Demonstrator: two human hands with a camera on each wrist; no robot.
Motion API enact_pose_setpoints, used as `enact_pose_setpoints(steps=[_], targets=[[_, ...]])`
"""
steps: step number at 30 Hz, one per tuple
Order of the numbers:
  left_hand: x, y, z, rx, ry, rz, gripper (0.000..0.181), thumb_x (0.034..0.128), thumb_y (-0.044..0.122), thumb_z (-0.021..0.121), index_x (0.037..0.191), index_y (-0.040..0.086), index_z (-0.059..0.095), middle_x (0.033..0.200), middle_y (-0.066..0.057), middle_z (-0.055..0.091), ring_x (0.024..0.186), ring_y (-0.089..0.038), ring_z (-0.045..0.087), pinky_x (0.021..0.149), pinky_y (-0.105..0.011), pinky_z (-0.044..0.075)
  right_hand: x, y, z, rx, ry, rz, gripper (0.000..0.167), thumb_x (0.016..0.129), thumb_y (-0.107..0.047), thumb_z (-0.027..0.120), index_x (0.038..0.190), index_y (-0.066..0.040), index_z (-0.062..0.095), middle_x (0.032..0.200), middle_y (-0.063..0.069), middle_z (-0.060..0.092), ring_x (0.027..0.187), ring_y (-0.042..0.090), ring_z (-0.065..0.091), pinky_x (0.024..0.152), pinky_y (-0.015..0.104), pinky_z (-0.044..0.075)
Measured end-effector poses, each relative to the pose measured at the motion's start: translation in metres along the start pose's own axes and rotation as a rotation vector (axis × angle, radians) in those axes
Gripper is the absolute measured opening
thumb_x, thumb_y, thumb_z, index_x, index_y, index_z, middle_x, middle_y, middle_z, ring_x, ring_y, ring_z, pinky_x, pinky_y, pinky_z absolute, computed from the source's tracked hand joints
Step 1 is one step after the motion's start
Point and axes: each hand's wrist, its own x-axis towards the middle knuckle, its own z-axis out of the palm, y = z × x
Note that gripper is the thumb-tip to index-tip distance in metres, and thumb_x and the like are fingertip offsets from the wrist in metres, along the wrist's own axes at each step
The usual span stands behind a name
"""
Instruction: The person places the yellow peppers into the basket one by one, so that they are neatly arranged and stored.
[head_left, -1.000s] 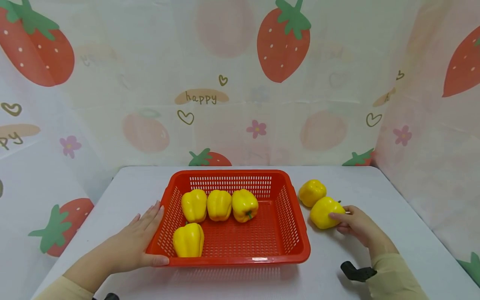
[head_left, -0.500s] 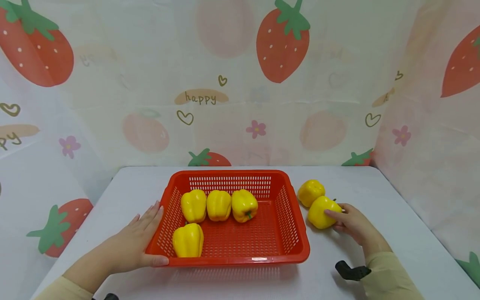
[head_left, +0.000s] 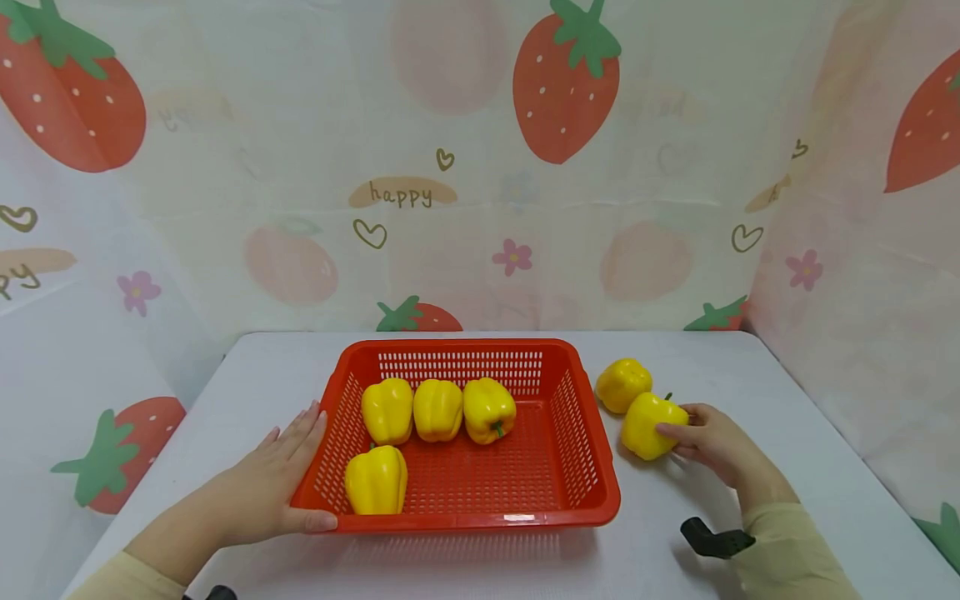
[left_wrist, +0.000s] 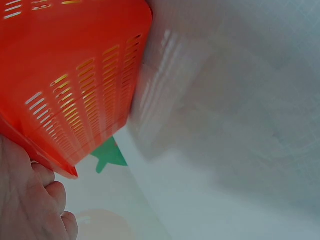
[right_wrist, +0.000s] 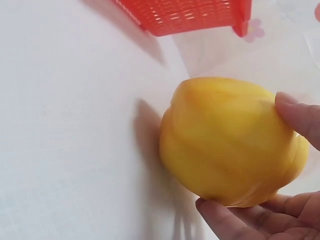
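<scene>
By the basket [head_left: 435,523] our flat left hand [head_left: 273,485] touches, our right hand [head_left: 718,450] pinches a pepper [head_left: 647,428], probably to lift in next.

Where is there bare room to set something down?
Free: inside the red basket, between the front pepper and right wall; on the white table, past the right grip to the far corner. Crowded: the basket's back row of three peppers, and outside the right wall, with two peppers.

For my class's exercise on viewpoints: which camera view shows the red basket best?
The head view: it shows the red basket almost whole, with four yellow peppers inside. The left wrist view gives part of its slotted wall up close; the right wrist view, just a piece at the top edge.
</scene>
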Motion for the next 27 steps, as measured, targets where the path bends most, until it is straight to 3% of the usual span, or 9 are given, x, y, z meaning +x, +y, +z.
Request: enact_pose_setpoints(steps=[7,27], targets=[[0.0,0.0,-0.001,0.009,-0.001,0.005,0.123,0.0605,0.08,0.053,0.146,0.003,0.009,0.152,-0.016,0.009,0.137,-0.035,0.014,0.106,-0.059,0.014,-0.001,-0.007,-0.008,-0.041,-0.012,-0.039,0.092,0.081,-0.041,0.067,0.139,0.009,0.016,0.139,0.03,0.024,0.114,0.034,0.045,0.094,0.037,0.044],[0.0,0.002,-0.004,-0.018,-0.016,-0.009,0.124,0.0604,0.079,0.054,0.146,0.003,0.007,0.152,-0.017,0.007,0.137,-0.036,0.014,0.106,-0.059,0.012,-0.011,-0.041,-0.03,-0.06,-0.019,-0.2,0.079,0.087,-0.036,0.061,0.139,0.008,0.021,0.136,0.027,0.032,0.104,0.021,0.053,0.089,0.031,0.047]])
